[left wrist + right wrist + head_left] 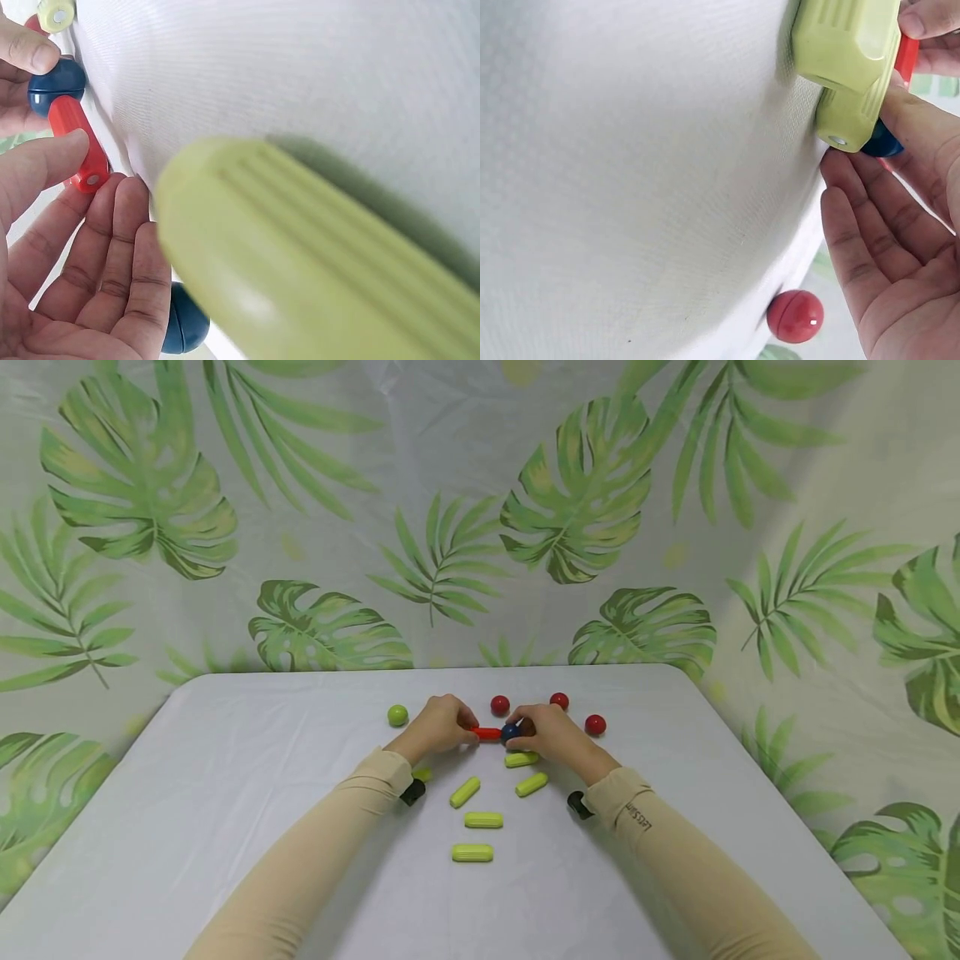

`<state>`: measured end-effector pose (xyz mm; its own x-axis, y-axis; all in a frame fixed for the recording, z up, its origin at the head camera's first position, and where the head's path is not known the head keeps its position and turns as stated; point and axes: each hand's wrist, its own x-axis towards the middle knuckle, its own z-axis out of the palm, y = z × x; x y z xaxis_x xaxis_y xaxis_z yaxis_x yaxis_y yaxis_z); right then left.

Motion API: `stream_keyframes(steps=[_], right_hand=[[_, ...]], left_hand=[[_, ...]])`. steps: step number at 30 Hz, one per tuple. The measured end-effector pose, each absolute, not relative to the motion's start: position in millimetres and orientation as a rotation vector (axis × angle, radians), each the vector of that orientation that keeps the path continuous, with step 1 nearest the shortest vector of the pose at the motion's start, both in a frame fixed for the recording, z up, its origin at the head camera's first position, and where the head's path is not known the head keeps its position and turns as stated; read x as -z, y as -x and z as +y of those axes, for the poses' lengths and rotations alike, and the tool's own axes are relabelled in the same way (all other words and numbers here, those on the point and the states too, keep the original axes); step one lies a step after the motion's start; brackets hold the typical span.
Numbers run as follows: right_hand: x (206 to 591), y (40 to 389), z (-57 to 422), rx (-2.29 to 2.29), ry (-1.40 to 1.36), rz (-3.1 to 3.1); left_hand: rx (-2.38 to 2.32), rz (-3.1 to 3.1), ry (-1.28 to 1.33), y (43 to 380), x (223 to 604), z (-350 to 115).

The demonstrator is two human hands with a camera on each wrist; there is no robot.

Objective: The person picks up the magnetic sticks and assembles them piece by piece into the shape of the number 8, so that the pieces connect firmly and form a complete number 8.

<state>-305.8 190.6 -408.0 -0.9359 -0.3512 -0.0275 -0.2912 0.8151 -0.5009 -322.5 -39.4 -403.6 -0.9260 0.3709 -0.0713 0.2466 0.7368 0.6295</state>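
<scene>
My left hand (441,724) pinches a short red rod (487,734) between thumb and fingertips; a silvery dot marks its near end in the left wrist view. The rod's other end meets a dark blue ball (57,81), and my right hand (553,732) grips that ball with thumb and fingers. Ball and rod lie in one line between the hands. Part of a second blue ball (186,321) shows behind the left fingers in the left wrist view. Close in front of the right hand lie two yellow-green ridged rods, the nearer rod (521,760) almost under its fingers.
On the white table (247,760), several more yellow-green rods, one of them a rod (472,853) nearest me, lie before the hands. A green ball (397,716) sits left of the left hand. Red balls, including one ball (595,725) at right, stand around the right hand. A leaf-patterned cloth (465,643) hangs behind.
</scene>
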Motion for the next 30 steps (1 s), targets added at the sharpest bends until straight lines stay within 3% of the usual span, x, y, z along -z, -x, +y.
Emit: stream_keyframes(steps=[18, 30], right_hand=[[405.3, 303.1, 189.4, 0.766, 0.498, 2.885], [404.0, 302.5, 188.2, 0.751, 0.468, 2.879]], left_hand=[[-0.940, 2.746, -0.533, 323.1, 404.0, -45.7], [-0.892, 2.810, -0.627, 324.6, 380.5, -69.7]])
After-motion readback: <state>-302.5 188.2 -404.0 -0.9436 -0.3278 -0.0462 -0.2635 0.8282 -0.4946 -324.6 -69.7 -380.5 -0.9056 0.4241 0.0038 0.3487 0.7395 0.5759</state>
